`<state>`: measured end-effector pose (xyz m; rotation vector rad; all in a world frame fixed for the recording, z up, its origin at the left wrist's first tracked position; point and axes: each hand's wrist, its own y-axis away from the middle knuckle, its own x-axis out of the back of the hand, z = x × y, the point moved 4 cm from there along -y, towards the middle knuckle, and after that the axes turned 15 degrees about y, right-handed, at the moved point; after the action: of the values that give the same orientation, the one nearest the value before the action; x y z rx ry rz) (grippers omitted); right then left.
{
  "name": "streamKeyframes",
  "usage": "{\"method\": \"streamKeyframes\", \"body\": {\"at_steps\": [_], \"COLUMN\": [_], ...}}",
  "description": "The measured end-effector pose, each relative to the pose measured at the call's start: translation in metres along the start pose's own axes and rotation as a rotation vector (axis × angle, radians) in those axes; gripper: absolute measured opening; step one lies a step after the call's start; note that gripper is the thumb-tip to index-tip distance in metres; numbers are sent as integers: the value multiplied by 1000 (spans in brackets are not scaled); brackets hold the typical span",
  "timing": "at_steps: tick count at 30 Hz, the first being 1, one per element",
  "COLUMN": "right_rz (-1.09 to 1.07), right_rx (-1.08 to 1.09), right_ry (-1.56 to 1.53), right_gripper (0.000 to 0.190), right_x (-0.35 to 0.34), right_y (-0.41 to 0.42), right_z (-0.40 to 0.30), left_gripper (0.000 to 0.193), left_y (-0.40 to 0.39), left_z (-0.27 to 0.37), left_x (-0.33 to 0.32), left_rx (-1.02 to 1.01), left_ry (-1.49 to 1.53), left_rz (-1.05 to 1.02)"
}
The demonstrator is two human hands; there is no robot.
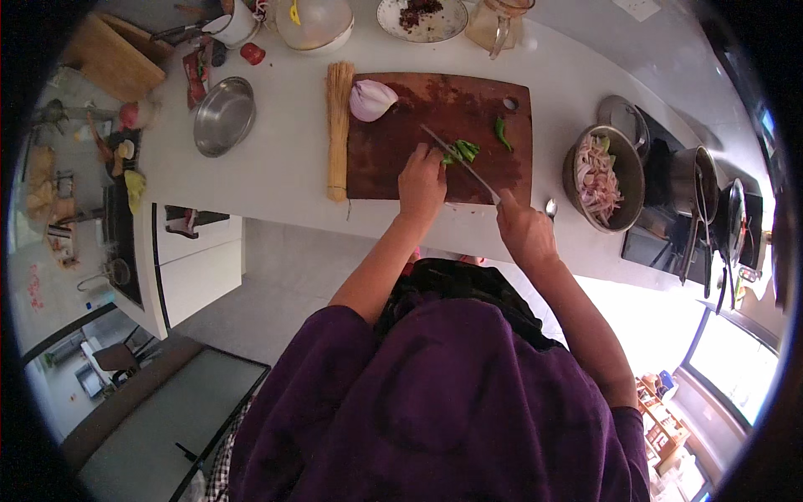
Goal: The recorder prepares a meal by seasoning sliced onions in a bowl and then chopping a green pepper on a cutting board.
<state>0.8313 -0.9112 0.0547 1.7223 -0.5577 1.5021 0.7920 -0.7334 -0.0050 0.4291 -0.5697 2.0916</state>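
Observation:
A brown wooden cutting board (433, 119) lies on the counter before me. My right hand (526, 229) grips a kitchen knife (480, 181) by its handle, its blade slanting across the board beside cut green pepper pieces (464, 150). My left hand (423, 182) rests at the board's near part with curled fingertips at the green pieces, left of the blade; what lies under the fingers is hidden. Half a peeled red onion (372, 100) sits at the board's far left corner. Another green pepper piece (503, 133) lies towards the right. A metal bowl (568, 176) with sliced onion (599, 182) stands right of the board.
A bundle of dry straw-like sticks (339, 132) lies along the board's left edge. Further left is a steel bowl (224, 117). A spoon (551, 208) lies between board and onion bowl. Behind stand a patterned plate (388, 22) and glass jug (495, 28); pots (693, 182) stand at right.

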Motion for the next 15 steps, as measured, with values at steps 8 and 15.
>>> {"method": "streamKeyframes", "body": {"at_steps": [8,15], "right_rz": [67,189], "right_rx": [21,27], "right_ry": [17,-102], "right_gripper": [17,14], "right_x": [-25,-7], "right_y": [-10,-4], "right_z": [0,12], "left_gripper": [19,30], "left_y": [4,19], "left_z": [4,12], "left_x": [-1,0], "left_rx": [8,-150], "left_ry": [-18,-82], "left_rz": [-66,-39]}}
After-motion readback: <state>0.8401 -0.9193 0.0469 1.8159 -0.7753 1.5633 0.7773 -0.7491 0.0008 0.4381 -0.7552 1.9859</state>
